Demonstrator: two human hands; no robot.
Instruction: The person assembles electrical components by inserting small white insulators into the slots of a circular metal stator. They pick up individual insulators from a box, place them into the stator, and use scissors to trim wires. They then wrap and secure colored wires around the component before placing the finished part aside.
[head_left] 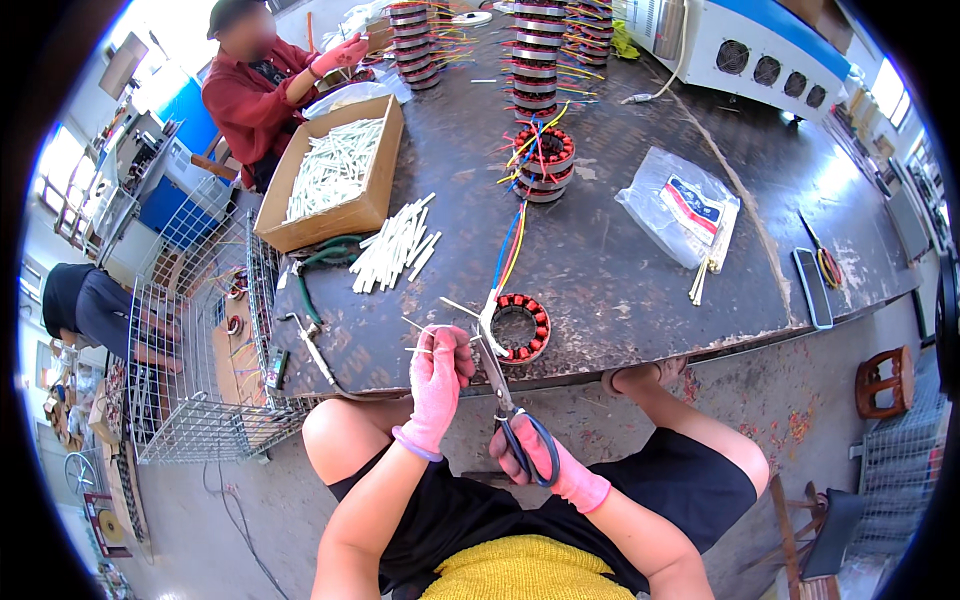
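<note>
My left hand (438, 380), in a pink glove, is closed on a few thin pale cable ties (416, 325) that poke out past its fingers. In my right hand (570, 478), also gloved, are scissors (496, 375) with dark blue handles. Their blades point up beside my left fingertips, close to a white sleeve on the wires (487, 316). Those blue, yellow and red wires belong to a motor stator (541, 325) with red-brown windings, lying at the table's near edge. Whether the blades touch a tie is too small to tell.
White sleeves (400, 245) lie beside a cardboard box (378, 205) full of them. Pliers (308, 295) and a soldering iron (318, 355) are at left. Stacked stators (536, 70) stand behind. A plastic bag (665, 205) and phone (812, 288) lie right. A co-worker (245, 95) sits far left.
</note>
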